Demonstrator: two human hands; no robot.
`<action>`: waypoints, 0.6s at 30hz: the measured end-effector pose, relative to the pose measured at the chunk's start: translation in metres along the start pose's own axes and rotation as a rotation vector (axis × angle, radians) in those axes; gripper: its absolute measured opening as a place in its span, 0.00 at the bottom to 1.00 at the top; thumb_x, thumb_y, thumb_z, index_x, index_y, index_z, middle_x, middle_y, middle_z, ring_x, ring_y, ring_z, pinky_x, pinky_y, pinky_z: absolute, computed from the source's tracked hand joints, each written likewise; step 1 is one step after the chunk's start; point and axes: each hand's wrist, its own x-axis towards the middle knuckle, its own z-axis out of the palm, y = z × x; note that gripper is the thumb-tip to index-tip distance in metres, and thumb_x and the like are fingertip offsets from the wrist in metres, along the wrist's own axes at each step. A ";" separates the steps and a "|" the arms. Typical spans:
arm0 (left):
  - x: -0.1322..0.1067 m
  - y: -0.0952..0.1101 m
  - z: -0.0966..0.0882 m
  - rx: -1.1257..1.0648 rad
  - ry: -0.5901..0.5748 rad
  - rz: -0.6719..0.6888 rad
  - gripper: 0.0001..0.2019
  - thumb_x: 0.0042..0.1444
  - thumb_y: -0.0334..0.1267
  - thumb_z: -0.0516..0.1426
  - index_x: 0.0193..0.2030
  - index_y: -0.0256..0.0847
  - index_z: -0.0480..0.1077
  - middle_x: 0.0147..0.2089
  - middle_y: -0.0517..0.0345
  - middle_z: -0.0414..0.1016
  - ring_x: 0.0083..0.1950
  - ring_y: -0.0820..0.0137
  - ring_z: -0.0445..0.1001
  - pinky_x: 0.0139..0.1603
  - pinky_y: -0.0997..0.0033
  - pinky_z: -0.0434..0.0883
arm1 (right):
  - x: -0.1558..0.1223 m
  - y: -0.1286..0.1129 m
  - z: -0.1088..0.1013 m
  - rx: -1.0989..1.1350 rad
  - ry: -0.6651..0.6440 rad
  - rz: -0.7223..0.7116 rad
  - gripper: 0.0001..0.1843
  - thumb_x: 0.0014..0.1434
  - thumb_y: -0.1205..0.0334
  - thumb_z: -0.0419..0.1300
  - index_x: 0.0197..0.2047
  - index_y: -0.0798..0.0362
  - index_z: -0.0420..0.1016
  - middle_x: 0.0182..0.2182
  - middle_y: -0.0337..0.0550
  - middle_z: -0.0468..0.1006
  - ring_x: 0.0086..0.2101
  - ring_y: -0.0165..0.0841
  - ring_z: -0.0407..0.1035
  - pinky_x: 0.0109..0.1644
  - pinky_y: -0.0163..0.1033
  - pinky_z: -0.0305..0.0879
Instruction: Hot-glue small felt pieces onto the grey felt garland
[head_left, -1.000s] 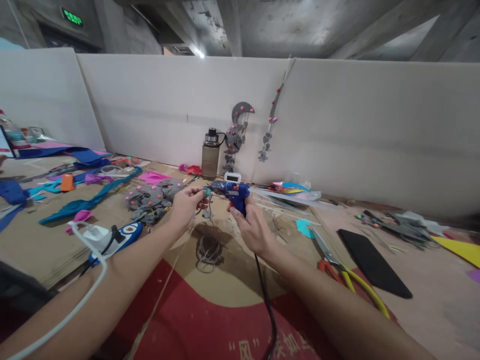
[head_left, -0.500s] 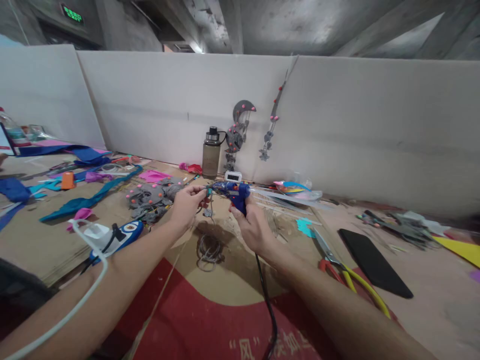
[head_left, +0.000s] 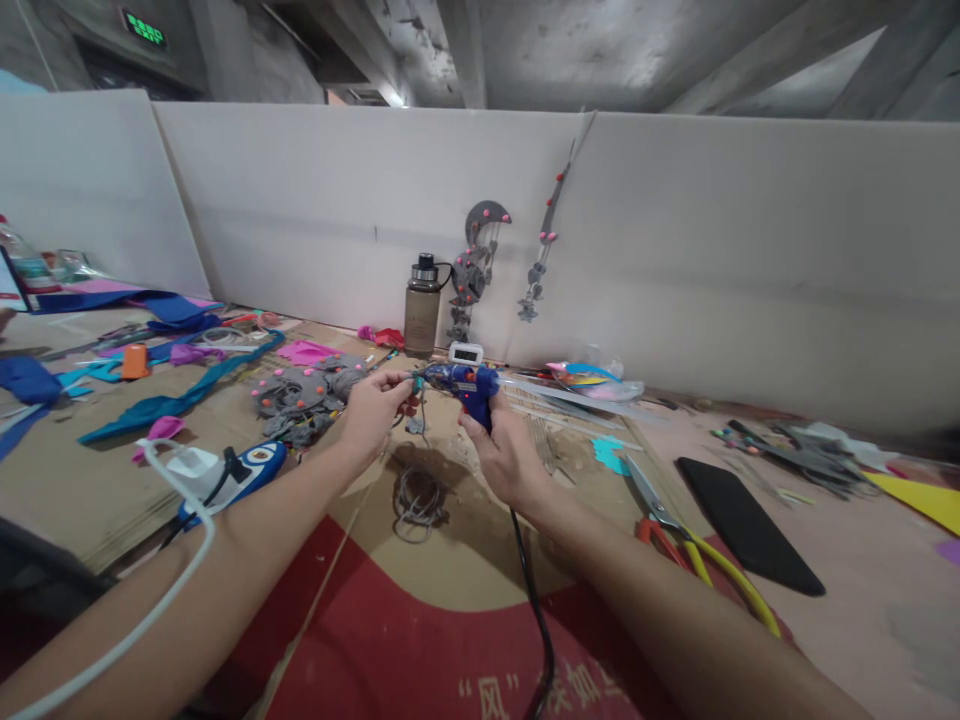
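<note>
Wrapped round the handle of a blue hot glue gun [head_left: 477, 398] is my right hand [head_left: 514, 455]. A long clear glue stick [head_left: 555, 388] juts from its back end, and a black cord [head_left: 531, 600] runs down from it. My left hand [head_left: 379, 408] pinches a small green-teal piece [head_left: 418, 384] right at the gun's nozzle; whether nozzle and piece touch I cannot tell. Thin grey cord with a small grey bit [head_left: 415, 426] dangles below those fingers. Under both hands a coil of grey cord [head_left: 420, 503] lies on the cardboard.
Yellow-handled scissors [head_left: 664, 515] and a black phone-like slab [head_left: 750, 525] lie at right. A blue-and-white power strip [head_left: 240, 478] with a white cable sits by my left forearm. Grey felt pieces [head_left: 300, 395], a bottle [head_left: 422, 310] and a small white clock [head_left: 466, 353] stand or lie farther back.
</note>
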 end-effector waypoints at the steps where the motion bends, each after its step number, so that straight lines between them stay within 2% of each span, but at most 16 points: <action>1: 0.000 -0.001 -0.001 0.014 -0.001 0.009 0.12 0.41 0.40 0.64 0.29 0.35 0.70 0.23 0.60 0.72 0.22 0.75 0.70 0.22 0.76 0.67 | 0.000 0.001 0.000 -0.010 0.001 0.001 0.19 0.60 0.60 0.50 0.54 0.55 0.63 0.44 0.51 0.74 0.41 0.40 0.68 0.47 0.46 0.64; 6: 0.002 -0.001 -0.005 0.212 -0.011 0.108 0.11 0.45 0.42 0.61 0.31 0.35 0.71 0.22 0.59 0.72 0.22 0.74 0.70 0.23 0.75 0.67 | -0.001 0.001 0.001 -0.133 -0.041 0.072 0.19 0.61 0.59 0.50 0.54 0.55 0.64 0.39 0.52 0.76 0.36 0.41 0.70 0.42 0.46 0.65; 9: 0.003 0.001 -0.007 0.361 0.031 0.151 0.09 0.46 0.41 0.60 0.31 0.36 0.73 0.21 0.60 0.71 0.21 0.75 0.67 0.21 0.77 0.64 | -0.004 -0.001 0.002 -0.197 -0.049 0.003 0.21 0.61 0.59 0.48 0.56 0.55 0.63 0.44 0.55 0.74 0.42 0.44 0.70 0.45 0.48 0.65; 12: 0.004 0.002 -0.009 0.460 0.073 0.206 0.08 0.46 0.39 0.59 0.29 0.37 0.74 0.20 0.62 0.69 0.19 0.77 0.63 0.20 0.77 0.60 | -0.008 -0.004 0.004 -0.218 -0.044 -0.037 0.20 0.62 0.60 0.48 0.57 0.48 0.63 0.46 0.50 0.74 0.43 0.43 0.70 0.45 0.48 0.65; 15: 0.005 0.001 -0.009 0.426 0.095 0.233 0.07 0.45 0.39 0.60 0.29 0.37 0.74 0.20 0.63 0.68 0.20 0.78 0.60 0.21 0.77 0.57 | -0.008 -0.006 0.002 -0.220 -0.021 -0.034 0.18 0.62 0.60 0.48 0.55 0.45 0.65 0.44 0.47 0.75 0.42 0.42 0.70 0.45 0.47 0.65; 18: 0.005 0.001 -0.007 0.264 0.100 0.174 0.08 0.43 0.39 0.61 0.28 0.36 0.73 0.19 0.65 0.65 0.19 0.79 0.59 0.21 0.77 0.56 | -0.005 -0.005 -0.002 -0.177 0.011 -0.013 0.18 0.61 0.59 0.49 0.53 0.49 0.65 0.44 0.50 0.75 0.43 0.42 0.69 0.46 0.47 0.64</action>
